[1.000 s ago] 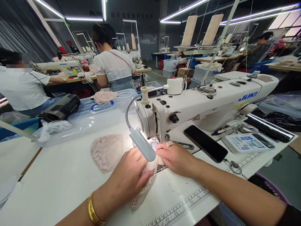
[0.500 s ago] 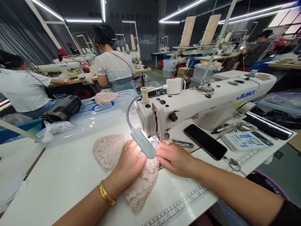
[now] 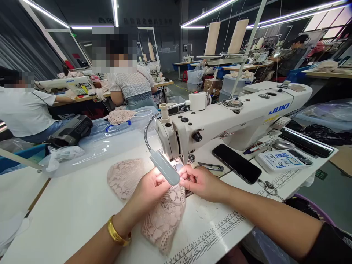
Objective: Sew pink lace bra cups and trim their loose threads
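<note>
A pale pink lace piece [image 3: 162, 216] lies on the white sewing table [image 3: 68, 212], spreading from the needle area toward me. My left hand [image 3: 150, 189] pinches its upper edge just under the machine's lamp head [image 3: 164, 167]. My right hand [image 3: 199, 180] grips the same edge from the right, fingers curled, beside the needle area of the white JUKI sewing machine [image 3: 233, 117]. The needle itself is hidden behind the lamp.
A black phone [image 3: 236, 163], a small snipper [image 3: 210, 167] and a control panel [image 3: 280, 160] lie right of the machine. A clear plastic tray [image 3: 104, 141] with lace and a black device [image 3: 71, 130] stands at back left. Other people sew at tables behind.
My left hand slid up the lace to its top edge, and the lace unfolded and spread flat toward me. My right hand curled from flat to pinching the edge.
</note>
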Motion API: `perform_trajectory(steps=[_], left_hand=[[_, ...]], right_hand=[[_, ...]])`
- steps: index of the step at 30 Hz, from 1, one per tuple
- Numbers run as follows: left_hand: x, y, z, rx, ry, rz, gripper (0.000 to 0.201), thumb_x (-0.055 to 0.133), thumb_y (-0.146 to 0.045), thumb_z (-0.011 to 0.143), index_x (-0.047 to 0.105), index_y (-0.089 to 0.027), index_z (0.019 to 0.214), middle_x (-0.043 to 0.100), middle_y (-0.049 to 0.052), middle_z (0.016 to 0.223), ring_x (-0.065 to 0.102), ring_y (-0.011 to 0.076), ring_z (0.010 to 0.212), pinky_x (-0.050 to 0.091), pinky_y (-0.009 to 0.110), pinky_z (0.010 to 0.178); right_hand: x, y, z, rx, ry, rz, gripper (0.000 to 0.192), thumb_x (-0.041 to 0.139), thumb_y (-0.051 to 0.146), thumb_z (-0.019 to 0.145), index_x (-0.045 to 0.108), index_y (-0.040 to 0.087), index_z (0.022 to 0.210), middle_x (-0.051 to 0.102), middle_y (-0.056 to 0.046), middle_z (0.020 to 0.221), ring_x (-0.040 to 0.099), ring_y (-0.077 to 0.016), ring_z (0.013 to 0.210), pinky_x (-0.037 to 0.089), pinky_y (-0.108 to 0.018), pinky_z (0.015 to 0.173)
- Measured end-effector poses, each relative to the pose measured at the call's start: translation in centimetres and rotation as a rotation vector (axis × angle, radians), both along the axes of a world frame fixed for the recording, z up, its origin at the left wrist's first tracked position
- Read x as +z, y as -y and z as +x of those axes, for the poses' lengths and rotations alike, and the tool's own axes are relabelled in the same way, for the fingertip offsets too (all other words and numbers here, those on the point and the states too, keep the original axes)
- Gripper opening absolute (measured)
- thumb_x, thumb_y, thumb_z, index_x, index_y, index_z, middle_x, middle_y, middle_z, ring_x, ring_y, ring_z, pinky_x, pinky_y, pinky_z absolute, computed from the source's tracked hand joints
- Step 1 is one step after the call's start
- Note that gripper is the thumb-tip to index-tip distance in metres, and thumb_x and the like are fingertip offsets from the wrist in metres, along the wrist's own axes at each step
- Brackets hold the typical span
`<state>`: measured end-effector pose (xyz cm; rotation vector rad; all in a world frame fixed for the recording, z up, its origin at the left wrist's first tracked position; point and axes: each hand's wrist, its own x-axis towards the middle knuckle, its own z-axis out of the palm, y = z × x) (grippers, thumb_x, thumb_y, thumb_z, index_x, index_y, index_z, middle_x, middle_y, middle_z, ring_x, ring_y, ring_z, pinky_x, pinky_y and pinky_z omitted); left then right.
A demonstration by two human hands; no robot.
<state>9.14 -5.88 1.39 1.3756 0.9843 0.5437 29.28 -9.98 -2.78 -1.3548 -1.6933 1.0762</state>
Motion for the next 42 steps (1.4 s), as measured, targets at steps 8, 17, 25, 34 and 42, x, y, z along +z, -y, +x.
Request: perform_trajectory(steps=[8, 17, 25, 34, 42], left_hand=[[-0.2, 0.0, 0.0, -0.018, 0.012, -0.014, 0.017, 0.081, -0.025, 0.073, 0.068, -0.020, 0.084, 0.074, 0.001, 0.084, 0.067, 0.0203, 0.083, 0.052, 0.028, 0.074], [-1.1, 0.1, -0.4, 0.024, -0.016, 0.017, 0.033, 0.078, -0.038, 0.073, 0.063, -0.019, 0.096, 0.067, 0.000, 0.078, 0.064, 0.0195, 0.074, 0.049, 0.029, 0.066], [-1.2, -0.4, -1.1, -0.046, -0.041, 0.029, 0.038, 0.073, -0.035, 0.080, 0.058, -0.021, 0.112, 0.065, -0.002, 0.076, 0.064, 0.0195, 0.074, 0.051, 0.032, 0.072], [-1.3, -0.2, -0.9, -0.004, -0.075, 0.093, 0.026, 0.071, -0.038, 0.081, 0.065, -0.020, 0.099, 0.066, 0.000, 0.073, 0.063, 0.0195, 0.070, 0.051, 0.032, 0.067], [-1.1, 0.1, -0.3, -0.011, -0.107, 0.065, 0.027, 0.073, -0.041, 0.080, 0.067, -0.018, 0.093, 0.071, 0.004, 0.084, 0.067, 0.0236, 0.083, 0.053, 0.032, 0.070]], right_hand=[[-0.4, -0.1, 0.1, -0.008, -0.034, 0.003, 0.009, 0.062, 0.030, 0.092, 0.063, 0.021, 0.094, 0.050, 0.006, 0.072, 0.043, -0.0113, 0.062, 0.036, -0.024, 0.058], [0.1, 0.3, 2.7, -0.089, 0.460, 0.371, 0.007, 0.062, 0.026, 0.097, 0.061, 0.019, 0.094, 0.066, -0.008, 0.102, 0.058, -0.0254, 0.097, 0.046, -0.038, 0.084], [-0.7, 0.7, 6.4, -0.069, 0.967, 0.468, 0.014, 0.055, 0.008, 0.095, 0.061, 0.019, 0.089, 0.062, -0.008, 0.086, 0.054, -0.0260, 0.084, 0.044, -0.037, 0.075], [0.8, 2.3, 4.3, 0.027, 0.591, 0.289, 0.014, 0.042, 0.012, 0.102, 0.053, 0.020, 0.098, 0.063, -0.005, 0.088, 0.056, -0.0202, 0.075, 0.041, -0.031, 0.066], [2.2, 1.5, 1.7, 0.143, 0.487, 0.260, 0.014, 0.045, 0.031, 0.107, 0.054, 0.021, 0.109, 0.064, -0.001, 0.084, 0.057, -0.0197, 0.076, 0.035, -0.029, 0.064]])
